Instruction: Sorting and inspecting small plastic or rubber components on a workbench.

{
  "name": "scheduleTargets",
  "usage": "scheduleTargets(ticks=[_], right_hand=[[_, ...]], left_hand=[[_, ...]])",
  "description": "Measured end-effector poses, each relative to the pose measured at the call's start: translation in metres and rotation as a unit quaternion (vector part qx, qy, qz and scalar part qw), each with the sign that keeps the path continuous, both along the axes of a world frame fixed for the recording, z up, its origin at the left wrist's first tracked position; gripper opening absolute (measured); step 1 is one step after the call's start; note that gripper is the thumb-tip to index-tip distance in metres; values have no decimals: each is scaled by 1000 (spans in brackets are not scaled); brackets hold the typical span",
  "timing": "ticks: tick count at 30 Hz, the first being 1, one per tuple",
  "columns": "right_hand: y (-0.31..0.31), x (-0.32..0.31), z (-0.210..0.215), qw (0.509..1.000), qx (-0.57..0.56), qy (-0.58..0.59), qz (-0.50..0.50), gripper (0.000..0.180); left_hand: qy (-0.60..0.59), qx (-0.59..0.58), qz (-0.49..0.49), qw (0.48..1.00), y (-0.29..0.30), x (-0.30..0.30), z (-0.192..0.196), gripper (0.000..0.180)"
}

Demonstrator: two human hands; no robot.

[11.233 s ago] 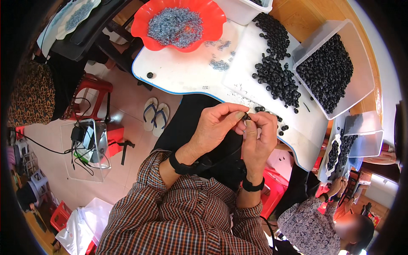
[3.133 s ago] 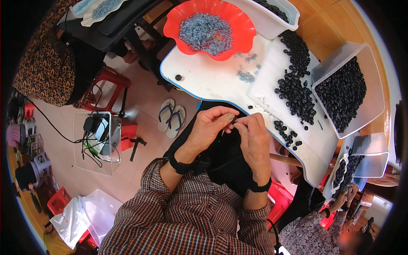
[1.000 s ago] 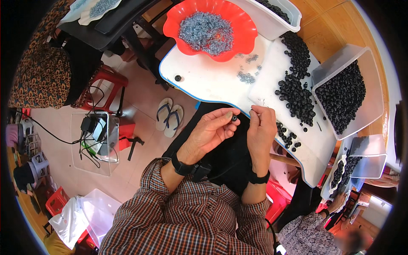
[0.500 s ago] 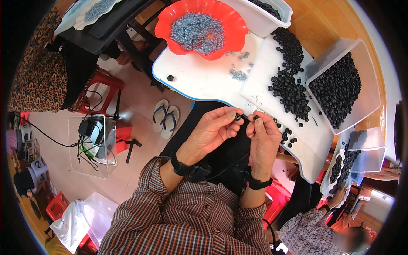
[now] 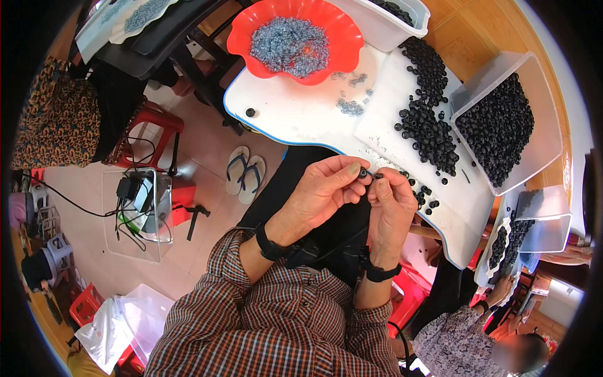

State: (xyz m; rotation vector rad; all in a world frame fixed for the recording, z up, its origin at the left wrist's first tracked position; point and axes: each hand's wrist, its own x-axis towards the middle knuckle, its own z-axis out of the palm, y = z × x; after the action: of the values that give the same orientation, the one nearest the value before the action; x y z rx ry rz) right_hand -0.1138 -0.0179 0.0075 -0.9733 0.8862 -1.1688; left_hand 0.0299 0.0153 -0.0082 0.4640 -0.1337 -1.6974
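Observation:
My left hand (image 5: 326,187) pinches a small round black part (image 5: 363,173) with a hole in it between thumb and forefinger. Close beside it, my right hand (image 5: 392,196) is closed on another small dark piece (image 5: 378,176), mostly hidden by the fingertips. Both hands are held over my lap at the near edge of the white table (image 5: 295,119). Many loose black ring-shaped parts (image 5: 428,135) lie on the table beyond my right hand. A red wavy-edged bowl (image 5: 242,38) holds many small clear bluish pieces (image 5: 289,47), with some more scattered beside it.
A clear bin (image 5: 546,141) of black parts lies tipped at the right; a white tub (image 5: 383,31) stands behind. One black part (image 5: 250,112) sits near the table's left edge. A person (image 5: 452,339) works at lower right. Sandals (image 5: 245,173) and a crate with cables (image 5: 138,242) are on the floor.
My left hand has moved slightly right, bringing its black part closer to the piece in my right hand. My right hand has hardly moved.

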Motion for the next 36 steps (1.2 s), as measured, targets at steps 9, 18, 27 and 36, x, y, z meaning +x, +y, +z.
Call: scheduleTargets(ticks=[9, 18, 27, 36], right_hand=[[4, 8, 1, 989, -109, 94, -34, 10], [6, 13, 3, 987, -126, 100, -30, 10], [5, 13, 0, 985, -133, 103, -38, 9], [6, 12, 0, 985, -131, 109, -39, 10]], left_hand=[[-21, -10, 13, 1000, 0, -4, 2, 24], [-60, -9, 38, 997, 2, -4, 6, 24], [-97, -13, 55, 994, 2, -7, 8, 22], [-159, -23, 67, 985, 2, -9, 8, 19]])
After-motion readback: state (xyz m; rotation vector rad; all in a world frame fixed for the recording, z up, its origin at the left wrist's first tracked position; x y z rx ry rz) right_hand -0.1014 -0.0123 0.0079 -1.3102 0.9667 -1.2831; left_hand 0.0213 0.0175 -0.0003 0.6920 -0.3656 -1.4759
